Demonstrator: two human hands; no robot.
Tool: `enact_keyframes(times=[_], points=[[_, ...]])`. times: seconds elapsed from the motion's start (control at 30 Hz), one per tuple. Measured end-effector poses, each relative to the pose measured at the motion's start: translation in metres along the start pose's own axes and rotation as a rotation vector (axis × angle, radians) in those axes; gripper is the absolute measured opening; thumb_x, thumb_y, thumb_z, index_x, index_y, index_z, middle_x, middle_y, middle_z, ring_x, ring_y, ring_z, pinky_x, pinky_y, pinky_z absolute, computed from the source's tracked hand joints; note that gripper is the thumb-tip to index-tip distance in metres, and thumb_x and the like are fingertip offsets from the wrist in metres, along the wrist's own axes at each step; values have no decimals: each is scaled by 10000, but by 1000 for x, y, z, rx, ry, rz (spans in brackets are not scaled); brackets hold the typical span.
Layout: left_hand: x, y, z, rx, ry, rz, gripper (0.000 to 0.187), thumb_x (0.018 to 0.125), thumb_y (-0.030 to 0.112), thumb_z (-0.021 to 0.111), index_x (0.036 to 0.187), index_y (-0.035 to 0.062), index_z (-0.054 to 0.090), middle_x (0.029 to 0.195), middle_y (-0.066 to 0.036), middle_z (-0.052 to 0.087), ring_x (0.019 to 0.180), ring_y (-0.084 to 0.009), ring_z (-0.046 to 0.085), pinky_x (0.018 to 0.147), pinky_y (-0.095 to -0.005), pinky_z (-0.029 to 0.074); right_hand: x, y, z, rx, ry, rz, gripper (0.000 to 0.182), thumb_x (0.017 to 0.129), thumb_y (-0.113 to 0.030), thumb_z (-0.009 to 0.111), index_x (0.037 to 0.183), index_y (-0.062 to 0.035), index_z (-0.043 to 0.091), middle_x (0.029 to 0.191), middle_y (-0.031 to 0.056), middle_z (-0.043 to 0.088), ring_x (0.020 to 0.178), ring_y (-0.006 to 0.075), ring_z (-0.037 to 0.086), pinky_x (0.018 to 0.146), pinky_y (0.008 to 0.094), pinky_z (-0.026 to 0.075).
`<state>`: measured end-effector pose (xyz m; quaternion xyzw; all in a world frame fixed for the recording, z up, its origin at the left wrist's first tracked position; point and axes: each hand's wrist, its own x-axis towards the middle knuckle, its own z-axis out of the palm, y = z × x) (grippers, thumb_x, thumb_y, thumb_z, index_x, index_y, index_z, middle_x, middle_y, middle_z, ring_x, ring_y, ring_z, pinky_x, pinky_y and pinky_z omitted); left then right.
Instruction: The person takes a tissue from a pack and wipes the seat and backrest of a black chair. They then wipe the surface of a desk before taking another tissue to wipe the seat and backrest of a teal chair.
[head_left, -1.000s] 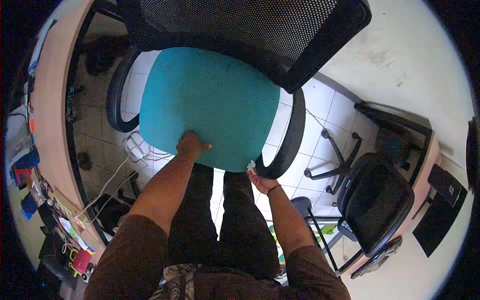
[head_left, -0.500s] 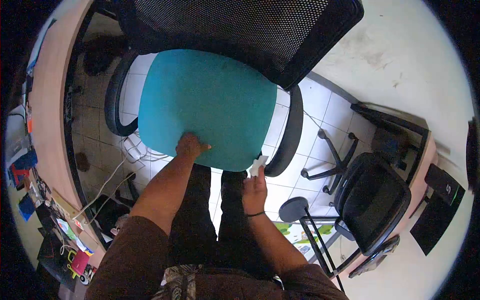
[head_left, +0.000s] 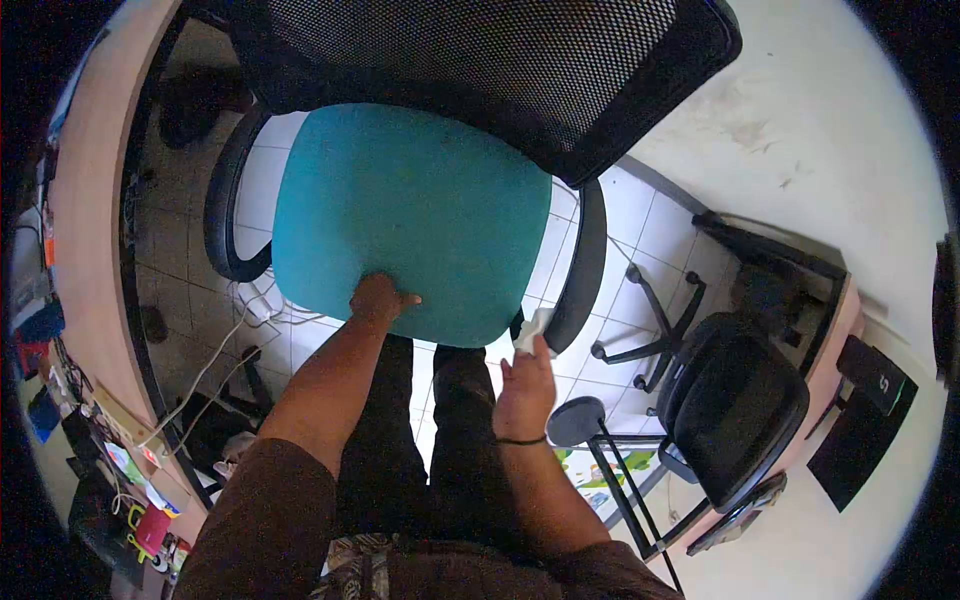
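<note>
A teal chair seat (head_left: pixel 415 215) with a black mesh backrest (head_left: pixel 480 60) and black armrests stands in front of me. My left hand (head_left: pixel 378 298) rests on the seat near its front edge, thumb out to the right, the other fingers foreshortened. In my right hand (head_left: pixel 526 390) is a crumpled white tissue (head_left: pixel 532 332), held at the fingertips against the front end of the right armrest (head_left: pixel 580 270). Part of the tissue is hidden behind the fingers.
A second black chair (head_left: pixel 740 410) stands at the right beside a desk. On the left runs a wooden desk (head_left: pixel 85 200) with clutter on it. White cables (head_left: pixel 205 375) hang and lie by the left desk. A wall (head_left: pixel 820 130) rises at the right.
My right hand has moved right and slightly up with the tissue, from beside the seat's front corner onto the armrest's end. My left hand stays on the seat.
</note>
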<state>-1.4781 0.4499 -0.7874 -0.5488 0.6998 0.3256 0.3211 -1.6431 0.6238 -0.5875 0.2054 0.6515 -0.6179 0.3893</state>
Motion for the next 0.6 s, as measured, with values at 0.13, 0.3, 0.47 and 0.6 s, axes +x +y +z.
enact_keyframes(times=[0.13,0.3,0.47,0.6], points=[[-21,21,-29,-74,-46,-80,964,641,568,865,1315,-43,544,1329,-216,577,1228,-392,567,1009,-494,481,43,-38,3,-122,-149,-125,417,1018,-241,519,1398,-71,499,1279,67,575,1068,137,555,885,335,449],[-13,15,-20,-129,-55,-62,965,636,570,866,1308,-46,548,1325,-212,580,1233,-374,569,1006,-487,487,141,-117,49,-119,-313,-243,304,992,-204,575,1217,1,586,1089,71,648,911,151,600,746,278,485],[-13,21,-26,-95,-113,-76,912,676,582,836,1319,-2,560,1362,-192,566,1240,-358,569,1018,-489,481,196,-178,43,-468,-113,-250,279,922,-301,681,981,-29,659,871,95,675,723,155,601,647,265,466],[-28,37,-52,-87,-201,-150,847,736,570,800,1344,32,557,1386,-187,552,1279,-360,542,1043,-493,461,212,-155,32,-1173,-148,-583,273,934,-360,660,1001,-96,677,862,87,683,685,254,602,679,407,493]])
